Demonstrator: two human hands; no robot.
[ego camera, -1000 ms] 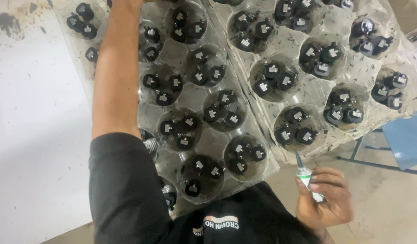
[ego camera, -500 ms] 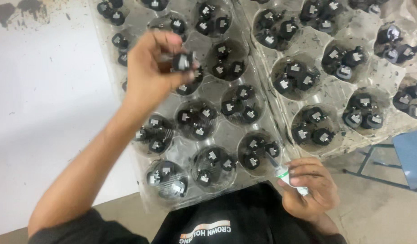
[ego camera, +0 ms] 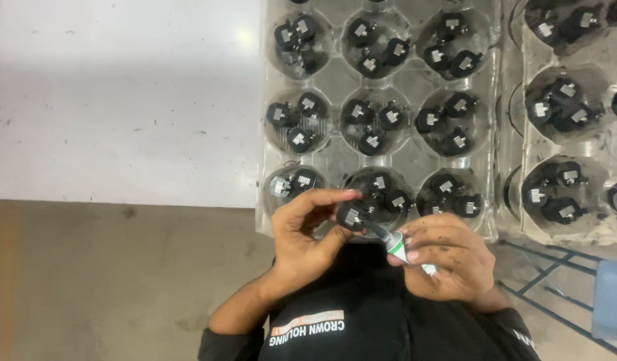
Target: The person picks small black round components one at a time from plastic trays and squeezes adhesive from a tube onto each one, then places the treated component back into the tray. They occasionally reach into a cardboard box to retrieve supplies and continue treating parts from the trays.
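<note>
At the near edge of the clear plastic tray (ego camera: 275, 220), toward six o'clock, the left hand (ego camera: 305, 237) pinches one small black part (ego camera: 352, 216) between thumb and fingertips, while the right hand (ego camera: 449, 264) grips a small tube (ego camera: 396, 244), its nozzle touching the part. Judging by this, something is being applied, perhaps glue; steady, fine pressure is needed.
</note>
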